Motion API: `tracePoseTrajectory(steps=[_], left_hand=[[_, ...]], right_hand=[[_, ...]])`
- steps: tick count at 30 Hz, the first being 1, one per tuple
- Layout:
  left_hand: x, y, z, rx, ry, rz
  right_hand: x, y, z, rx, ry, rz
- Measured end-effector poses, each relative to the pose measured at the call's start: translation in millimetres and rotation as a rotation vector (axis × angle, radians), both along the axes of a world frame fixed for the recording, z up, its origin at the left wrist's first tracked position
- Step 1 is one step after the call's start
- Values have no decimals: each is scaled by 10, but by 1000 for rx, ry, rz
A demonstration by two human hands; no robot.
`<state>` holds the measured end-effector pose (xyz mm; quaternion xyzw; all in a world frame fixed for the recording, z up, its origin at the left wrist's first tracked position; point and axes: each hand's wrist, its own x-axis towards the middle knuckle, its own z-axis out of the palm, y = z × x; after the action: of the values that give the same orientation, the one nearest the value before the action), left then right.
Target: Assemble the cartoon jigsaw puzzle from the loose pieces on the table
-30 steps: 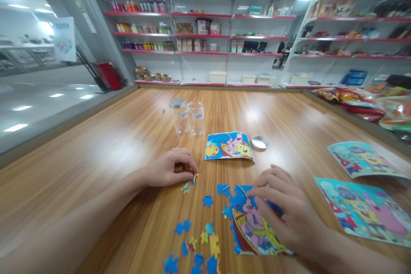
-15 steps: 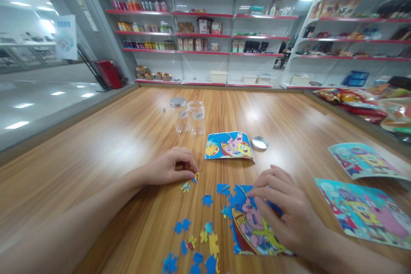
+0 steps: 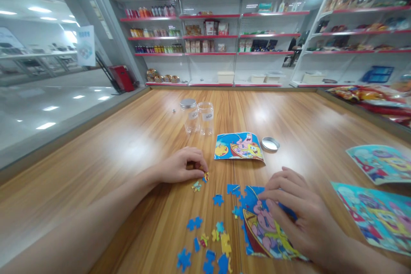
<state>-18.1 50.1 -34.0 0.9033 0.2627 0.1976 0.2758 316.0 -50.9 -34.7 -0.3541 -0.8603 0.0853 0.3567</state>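
Observation:
My left hand (image 3: 185, 165) rests on the wooden table, its thumb and fingers pinched on a small yellow, red and blue puzzle piece (image 3: 206, 176). Just below it lies a pale multicoloured piece (image 3: 196, 186). My right hand (image 3: 295, 214) lies over the partly joined jigsaw puzzle (image 3: 261, 222), fingers loosely spread and touching it, covering its right side. Left of the puzzle are several loose pieces, among them a blue one (image 3: 218, 199) and a yellow one (image 3: 225, 244). A picture card (image 3: 239, 147) with the boat scene lies beyond both hands.
Two clear jars, one lidded (image 3: 190, 117) and one uncovered (image 3: 206, 120), stand behind the card. A loose metal lid (image 3: 270, 144) lies beside it. Two more picture sheets (image 3: 375, 214) are at right. Stocked shelves (image 3: 212, 53) stand behind the table; snack bags (image 3: 379, 100) lie at far right.
The view has turned slightly left, so everything appears farther right. Both hands keep the same places relative to the puzzle and pieces.

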Motion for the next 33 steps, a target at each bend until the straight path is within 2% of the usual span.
tracePoseTrajectory(steps=[15,26,28,30,32,33], left_hand=[[4,2,24,-17,-3,-19],[-13,4,26,-86,-42,-6],[1,-22,99,-108,-61,19],[37,-93,241,-132,-60,27],[97,-223,436,-174,13,-41],[135,-309,539,-205,152,-120]], right_hand=[[48,29,-49,20,-28,42],[61,25,-60,35,-47,52],[57,21,-52,47,-51,56],[49,15,-40,52,-49,61],[40,11,-31,41,-41,72],[37,10,-30,33,-38,76]])
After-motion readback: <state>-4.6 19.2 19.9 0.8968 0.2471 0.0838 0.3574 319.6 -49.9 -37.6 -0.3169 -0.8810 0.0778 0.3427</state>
